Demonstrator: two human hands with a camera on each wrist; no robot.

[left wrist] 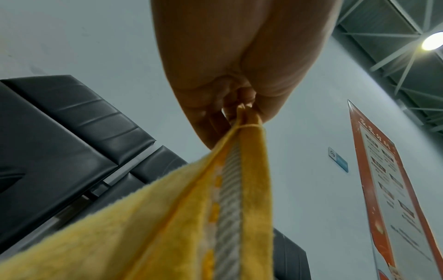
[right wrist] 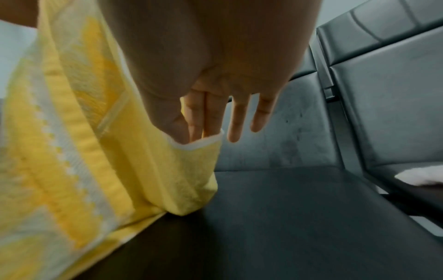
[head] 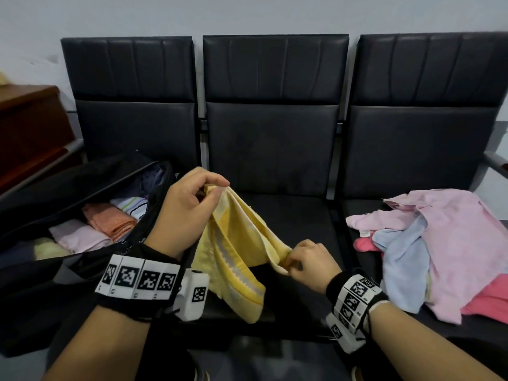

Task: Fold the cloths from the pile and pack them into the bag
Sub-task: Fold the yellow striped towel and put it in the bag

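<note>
A yellow towel (head: pixel 236 243) with a grey-white stripe hangs over the middle black seat (head: pixel 297 210), bunched between my hands. My left hand (head: pixel 220 188) pinches its top corner, raised beside the bag. In the left wrist view that pinch (left wrist: pixel 242 111) holds the towel (left wrist: pixel 191 217) doubled. My right hand (head: pixel 291 264) grips the lower corner nearer me; in the right wrist view its thumb and first fingers (right wrist: pixel 199 130) tuck into the towel's edge (right wrist: pixel 84 151), with the other two fingers straight. The open black bag (head: pixel 55 193) lies on the left seat and holds folded cloths (head: pixel 110 221).
A loose pile of pink, light blue and red cloths (head: pixel 439 243) covers the right seat. A brown wooden cabinet (head: pixel 27 127) stands at the far left. The seat backs (head: pixel 275 70) stand against a pale wall. An orange poster (left wrist: pixel 393 189) hangs on that wall.
</note>
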